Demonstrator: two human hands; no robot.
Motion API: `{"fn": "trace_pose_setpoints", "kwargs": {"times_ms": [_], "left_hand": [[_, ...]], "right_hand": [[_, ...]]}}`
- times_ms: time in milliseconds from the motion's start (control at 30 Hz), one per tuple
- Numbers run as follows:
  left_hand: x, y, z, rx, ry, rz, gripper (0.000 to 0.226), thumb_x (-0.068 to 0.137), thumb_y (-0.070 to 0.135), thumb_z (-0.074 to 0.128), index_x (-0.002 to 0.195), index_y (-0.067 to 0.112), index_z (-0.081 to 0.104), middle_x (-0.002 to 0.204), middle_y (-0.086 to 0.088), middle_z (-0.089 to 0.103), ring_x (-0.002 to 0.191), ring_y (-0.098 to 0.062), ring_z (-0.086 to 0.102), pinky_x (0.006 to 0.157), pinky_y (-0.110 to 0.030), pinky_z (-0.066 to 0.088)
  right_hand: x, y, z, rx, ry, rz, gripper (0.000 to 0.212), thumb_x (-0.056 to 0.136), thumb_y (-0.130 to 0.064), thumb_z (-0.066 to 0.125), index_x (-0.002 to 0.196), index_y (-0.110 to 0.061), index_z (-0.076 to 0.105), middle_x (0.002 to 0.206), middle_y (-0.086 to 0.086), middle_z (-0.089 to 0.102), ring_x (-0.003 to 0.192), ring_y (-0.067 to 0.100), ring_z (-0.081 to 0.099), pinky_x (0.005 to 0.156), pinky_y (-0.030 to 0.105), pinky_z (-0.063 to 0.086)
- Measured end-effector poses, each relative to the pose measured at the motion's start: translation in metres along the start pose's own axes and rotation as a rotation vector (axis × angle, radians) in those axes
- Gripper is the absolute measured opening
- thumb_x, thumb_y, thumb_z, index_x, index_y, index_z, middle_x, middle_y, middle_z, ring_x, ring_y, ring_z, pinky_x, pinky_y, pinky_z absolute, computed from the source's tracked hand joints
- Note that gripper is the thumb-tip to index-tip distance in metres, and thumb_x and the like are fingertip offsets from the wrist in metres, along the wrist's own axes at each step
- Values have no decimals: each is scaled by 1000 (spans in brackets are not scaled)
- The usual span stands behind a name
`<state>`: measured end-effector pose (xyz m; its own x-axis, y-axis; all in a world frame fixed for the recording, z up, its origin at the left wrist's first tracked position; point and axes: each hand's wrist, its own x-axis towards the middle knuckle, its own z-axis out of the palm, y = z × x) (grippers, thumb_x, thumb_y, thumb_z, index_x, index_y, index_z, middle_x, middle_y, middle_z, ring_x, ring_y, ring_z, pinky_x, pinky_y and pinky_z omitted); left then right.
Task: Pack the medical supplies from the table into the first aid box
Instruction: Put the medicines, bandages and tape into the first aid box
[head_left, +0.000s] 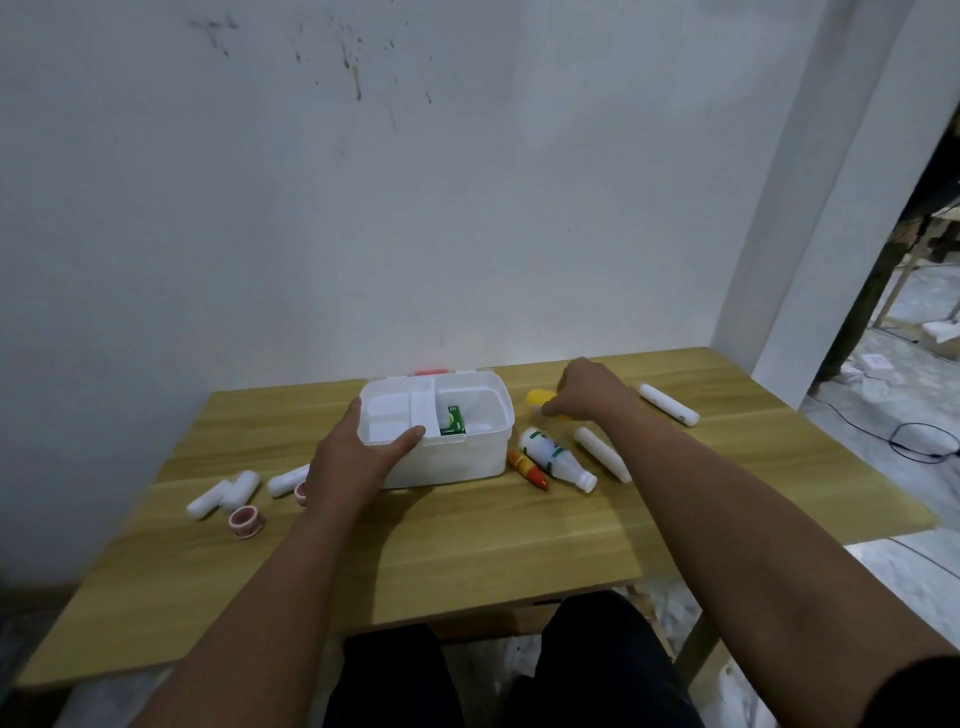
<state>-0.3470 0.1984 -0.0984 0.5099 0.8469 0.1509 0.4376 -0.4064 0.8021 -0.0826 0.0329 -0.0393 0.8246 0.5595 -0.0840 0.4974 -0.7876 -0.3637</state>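
The white first aid box (467, 457) stands open at the table's middle, with a green packet (453, 420) in its right compartment. My left hand (358, 452) grips the box's front left corner, thumb over the rim. My right hand (584, 389) reaches right of the box and closes around a yellow item (537, 397). A white bottle with a green label (553, 454), an orange-red tube (527, 469) and a white roll (602, 453) lie right of the box. Another white tube (668, 405) lies farther right.
Left of the box lie white gauze rolls (223, 493), another roll (287, 479) and two red-and-white tape rolls (245, 521). The wooden table (493, 545) meets a white wall behind. Cables and floor are to the right.
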Motion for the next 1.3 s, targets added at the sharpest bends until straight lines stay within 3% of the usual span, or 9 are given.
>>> {"fn": "trace_pose_setpoints", "kwargs": {"times_ms": [200, 300, 600, 700, 800, 1033, 1133, 1200, 1300], "left_hand": [[0, 0, 0, 28, -8, -34, 135, 44, 106, 54, 159, 39, 32, 154, 1, 54, 140, -32, 50, 106, -68, 43], [0, 2, -1, 46, -1, -34, 135, 44, 107, 52, 159, 40, 32, 153, 2, 54, 139, -32, 50, 105, -67, 45], [-2, 5, -4, 48, -11, -12, 122, 57, 94, 64, 160, 35, 34, 154, -1, 54, 139, -32, 50, 105, -64, 47], [-2, 7, -3, 42, -3, -5, 110, 71, 76, 77, 161, 30, 34, 156, -3, 52, 140, -31, 50, 107, -55, 49], [-1, 4, -2, 43, -4, -1, 117, 65, 83, 72, 162, 30, 33, 155, -2, 53, 138, -31, 51, 103, -51, 51], [-4, 5, -1, 46, 3, 10, 106, 73, 72, 78, 161, 30, 34, 154, -5, 53, 139, -33, 51, 104, -56, 51], [-4, 5, 0, 45, 13, -7, 110, 72, 75, 77, 162, 29, 34, 156, -4, 52, 141, -32, 49, 106, -56, 48], [-4, 6, 0, 42, 14, -24, 111, 71, 76, 76, 162, 29, 34, 157, -3, 51, 142, -32, 48, 107, -56, 47], [-3, 5, -1, 29, 0, -34, 125, 58, 91, 66, 162, 31, 33, 157, -2, 51, 142, -33, 48, 108, -62, 45]], "right_hand": [[-3, -42, -52, 181, 146, -158, 31, 78, -23, 83, 104, -8, 73, 77, 6, 75, 71, 25, 77, 70, 44, 67], [-6, -70, -64, 189, 187, -263, 37, 75, -22, 86, 108, -12, 72, 91, 8, 73, 70, 26, 77, 66, 44, 67], [-1, -113, -16, -29, -62, -311, 45, 70, -18, 95, 105, -8, 69, 89, 9, 73, 76, 25, 77, 72, 43, 67], [5, -112, 12, -142, -7, -321, 41, 75, -12, 87, 110, -10, 65, 97, 8, 70, 81, 25, 73, 77, 41, 64], [12, -111, 28, -168, 83, -334, 38, 77, -3, 76, 113, -11, 67, 102, 8, 71, 85, 25, 69, 75, 37, 62], [7, -102, 0, -84, 181, -361, 41, 85, -34, 80, 120, -16, 70, 118, 5, 70, 107, 28, 67, 83, 37, 53], [2, -86, -22, -32, 297, -309, 27, 89, -23, 66, 115, -16, 72, 116, 6, 72, 105, 30, 68, 79, 34, 51], [-4, -72, -30, -94, 245, -230, 18, 86, -11, 64, 103, -11, 71, 104, 10, 73, 89, 29, 70, 74, 35, 57], [-19, -56, -33, -176, -55, -102, 14, 85, -4, 76, 95, -5, 66, 90, 14, 74, 77, 26, 77, 78, 44, 65]]}}
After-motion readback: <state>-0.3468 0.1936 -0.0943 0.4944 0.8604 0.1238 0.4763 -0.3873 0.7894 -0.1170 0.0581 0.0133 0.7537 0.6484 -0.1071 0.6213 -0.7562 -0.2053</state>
